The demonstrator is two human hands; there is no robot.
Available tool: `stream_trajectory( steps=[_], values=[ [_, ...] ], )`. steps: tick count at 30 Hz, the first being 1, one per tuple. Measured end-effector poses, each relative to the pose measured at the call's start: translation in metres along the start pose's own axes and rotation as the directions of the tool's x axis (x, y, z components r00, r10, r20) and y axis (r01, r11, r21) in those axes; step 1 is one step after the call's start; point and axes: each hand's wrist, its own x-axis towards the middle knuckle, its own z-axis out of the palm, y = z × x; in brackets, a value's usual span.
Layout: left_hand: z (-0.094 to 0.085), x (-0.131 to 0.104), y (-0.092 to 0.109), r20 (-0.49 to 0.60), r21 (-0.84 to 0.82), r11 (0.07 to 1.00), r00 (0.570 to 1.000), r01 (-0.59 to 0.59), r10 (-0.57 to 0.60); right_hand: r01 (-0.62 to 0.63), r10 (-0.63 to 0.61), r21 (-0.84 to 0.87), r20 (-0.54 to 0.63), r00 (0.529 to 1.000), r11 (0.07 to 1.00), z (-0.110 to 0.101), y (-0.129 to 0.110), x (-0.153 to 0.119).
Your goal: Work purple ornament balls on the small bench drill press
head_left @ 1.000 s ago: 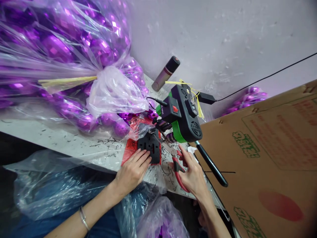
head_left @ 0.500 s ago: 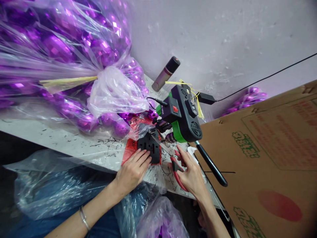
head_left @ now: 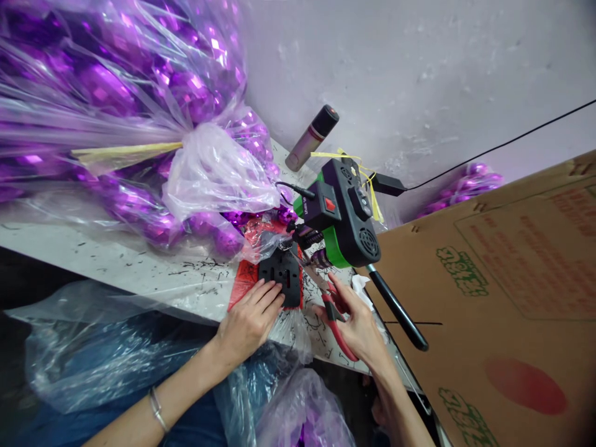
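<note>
My left hand lies flat with its fingers stretched out, the tips on the lower edge of a black slotted base plate. In my right hand is a pair of scissors with red and black handles, blades angled up and left over the plate's right side. Just above the blades stands a black and green machine with a red switch and a long black lever. Its lower parts partly hide the blade tips, so I cannot tell what lies between them. Red sheeting shows under the plate.
A large clear bag of shiny purple balls fills the left of the table. A spray can stands by the wall. A cardboard box takes up the right side. Black scraps litter the tabletop. Another purple bag is below.
My right hand and the scissors have shifted slightly right and down. My left hand and the plate stay in place.
</note>
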Motion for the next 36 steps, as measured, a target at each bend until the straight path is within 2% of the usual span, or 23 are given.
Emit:
stream_trajectory(
  steps=[9, 19, 30, 36],
  values=[
    [0.0009, 0.0, 0.0005, -0.003, 0.004, 1.0, 1.0, -0.004, 0.004, 0.065, -0.073, -0.146, -0.048, 0.996, 0.987, 0.005, 0.0081, -0.0019],
    [0.0006, -0.0006, 0.0012, 0.007, 0.0, 1.0, 1.0, 0.006, -0.006, 0.037, -0.037, -0.019, -0.008, 0.999, 0.999, 0.0018, 0.0046, 0.0009],
    [0.0011, -0.0009, 0.0007, 0.008, -0.005, 1.0, 1.0, 0.009, -0.009, 0.043, -0.045, -0.09, -0.026, 0.999, 0.995, 0.0033, 0.0046, -0.0005],
    [-0.0002, -0.0002, 0.0008, 0.005, -0.001, 1.0, 1.0, 0.008, -0.008, 0.056, -0.058, -0.056, -0.033, 0.998, 0.997, 0.0046, 0.0043, -0.0004]
  ],
)
